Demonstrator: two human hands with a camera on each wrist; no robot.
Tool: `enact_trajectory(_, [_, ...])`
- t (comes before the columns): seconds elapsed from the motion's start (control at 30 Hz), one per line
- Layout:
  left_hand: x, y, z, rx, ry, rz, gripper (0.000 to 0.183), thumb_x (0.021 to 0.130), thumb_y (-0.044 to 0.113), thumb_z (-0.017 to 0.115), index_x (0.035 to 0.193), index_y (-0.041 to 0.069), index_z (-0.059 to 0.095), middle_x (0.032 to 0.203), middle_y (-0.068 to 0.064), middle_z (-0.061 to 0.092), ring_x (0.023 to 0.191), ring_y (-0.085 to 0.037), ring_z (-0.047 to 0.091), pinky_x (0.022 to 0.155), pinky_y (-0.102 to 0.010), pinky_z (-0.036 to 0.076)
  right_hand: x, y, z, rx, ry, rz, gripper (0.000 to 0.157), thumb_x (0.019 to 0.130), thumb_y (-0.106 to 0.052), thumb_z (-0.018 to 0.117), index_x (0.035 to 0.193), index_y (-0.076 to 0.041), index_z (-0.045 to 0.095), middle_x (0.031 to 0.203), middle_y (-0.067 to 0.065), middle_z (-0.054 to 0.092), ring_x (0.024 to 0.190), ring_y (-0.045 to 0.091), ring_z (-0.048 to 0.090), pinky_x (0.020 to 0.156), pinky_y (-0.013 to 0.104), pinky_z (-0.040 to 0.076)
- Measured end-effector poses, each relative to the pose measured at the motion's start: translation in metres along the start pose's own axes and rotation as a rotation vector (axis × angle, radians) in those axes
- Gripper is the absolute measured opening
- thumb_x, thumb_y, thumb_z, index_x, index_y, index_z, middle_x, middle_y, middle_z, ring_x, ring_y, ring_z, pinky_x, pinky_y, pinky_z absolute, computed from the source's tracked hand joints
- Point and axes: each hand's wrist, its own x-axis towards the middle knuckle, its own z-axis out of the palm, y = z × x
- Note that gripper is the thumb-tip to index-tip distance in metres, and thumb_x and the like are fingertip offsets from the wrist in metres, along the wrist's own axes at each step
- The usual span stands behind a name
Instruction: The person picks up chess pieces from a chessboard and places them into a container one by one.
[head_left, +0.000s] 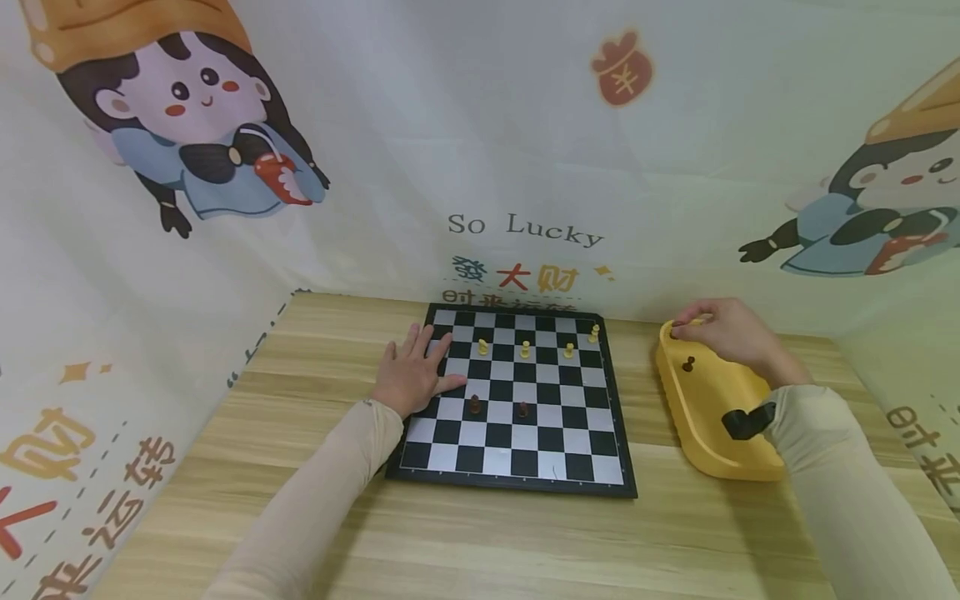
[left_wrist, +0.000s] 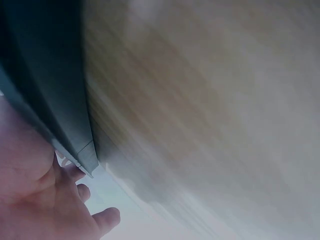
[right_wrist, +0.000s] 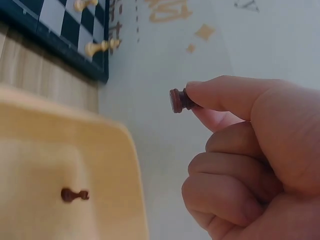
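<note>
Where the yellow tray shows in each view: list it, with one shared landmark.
Head: yellow tray on the right side.
Left wrist: not in it.
Right wrist: lower left, partly cut off.
Landmark: the chessboard, low centre in head, upper left in both wrist views.

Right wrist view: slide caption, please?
The right hand pinches a dark chess piece near the yellow tray, where another dark piece lies.

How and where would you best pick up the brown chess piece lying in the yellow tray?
Probably from above: the brown chess piece lies on its side, so its slim waist between two thicker ends seems best to pinch, and the walls of the yellow tray would likely hinder a low reach.
</note>
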Motion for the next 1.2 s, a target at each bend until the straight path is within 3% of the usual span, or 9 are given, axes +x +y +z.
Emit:
enact_trajectory(0.27, [-0.002,-0.001,0.000,-0.011,0.004,-0.001,0.082,0.100,0.070,0.033,0.164,0.018,0.025,0.171,-0.017,0.021,0.160,-0.037,0.016,0.123,-0.064,0.027,0.001,0.020,-0.003,0.037,-0.003,0.078,0.041,0.101,-0.033,0.063,0.122,0.003,0.064,0.098,0.007,0.070,0.056,0.008,0.042,0.054,0.027,0.039])
enact_trajectory(0.4, [-0.002,-0.001,0.000,-0.003,0.006,0.000,0.082,0.100,0.070,0.033,0.164,0.019,0.025,0.171,-0.017,0.021,0.160,-0.037,0.016,0.123,-0.063,0.028,0.004,0.031,-0.003,0.037,-0.002,0.109,0.043,0.101,-0.033,0.062,0.124,0.003,0.063,0.109,0.013,0.068,0.059,0.010,0.044,0.055,0.027,0.040])
enact_trajectory(0.7, [-0.002,-0.001,-0.003,0.006,-0.004,-0.003,0.082,0.101,0.070,0.032,0.164,0.019,0.024,0.171,-0.016,0.020,0.160,-0.036,0.015,0.123,-0.063,0.027,0.006,0.044,-0.002,0.030,0.014,0.146,0.044,0.101,-0.032,0.061,0.122,0.007,0.060,0.112,0.019,0.060,0.071,0.016,0.045,0.058,0.029,0.041])
enact_trajectory(0.8, [-0.001,-0.001,-0.002,-0.003,-0.006,-0.006,0.081,0.101,0.069,0.032,0.164,0.019,0.024,0.171,-0.016,0.020,0.160,-0.036,0.015,0.123,-0.063,0.027,0.007,0.049,0.000,0.049,0.015,0.180,0.042,0.101,-0.030,0.061,0.121,0.007,0.059,0.089,0.010,0.063,0.062,0.014,0.042,0.055,0.028,0.040])
enact_trajectory(0.9, [0.000,0.000,-0.001,-0.007,-0.005,-0.005,0.081,0.101,0.069,0.032,0.163,0.018,0.025,0.171,-0.016,0.021,0.160,-0.037,0.016,0.123,-0.064,0.027,0.009,0.054,0.003,0.064,0.022,0.208,0.042,0.100,-0.029,0.062,0.120,0.008,0.059,0.081,0.007,0.063,0.058,0.012,0.040,0.054,0.029,0.038])
enact_trajectory(0.97, [0.000,0.000,-0.001,-0.010,-0.002,-0.004,0.081,0.101,0.069,0.033,0.164,0.018,0.025,0.171,-0.017,0.020,0.160,-0.037,0.016,0.123,-0.064,0.027,0.010,0.057,0.004,0.055,0.017,0.219,0.043,0.101,-0.029,0.061,0.122,0.009,0.059,0.098,0.020,0.067,0.064,0.015,0.043,0.056,0.030,0.039])
enact_trajectory(1.07, [0.000,0.000,-0.001,-0.010,0.003,-0.001,0.081,0.101,0.069,0.033,0.164,0.018,0.025,0.171,-0.017,0.020,0.160,-0.037,0.016,0.123,-0.064,0.027,0.011,0.062,0.006,0.038,0.006,0.227,0.043,0.101,-0.028,0.059,0.124,0.009,0.060,0.131,0.034,0.057,0.072,0.018,0.045,0.060,0.031,0.040])
enact_trajectory(1.1, [0.000,0.000,-0.001,-0.010,0.004,-0.001,0.081,0.101,0.069,0.033,0.164,0.018,0.025,0.171,-0.017,0.020,0.160,-0.037,0.015,0.123,-0.064,0.027,0.011,0.065,0.007,0.033,-0.001,0.232,0.044,0.101,-0.028,0.058,0.125,0.009,0.060,0.127,0.033,0.058,0.072,0.018,0.045,0.060,0.031,0.040])
enact_trajectory(1.2, [0.000,0.000,0.000,-0.008,0.004,0.000,0.081,0.101,0.069,0.033,0.163,0.018,0.025,0.171,-0.017,0.021,0.160,-0.037,0.016,0.122,-0.064,0.028,0.011,0.073,0.010,0.046,-0.024,0.253,0.045,0.100,-0.027,0.059,0.126,0.010,0.060,0.088,0.016,0.066,0.060,0.014,0.043,0.055,0.030,0.039])
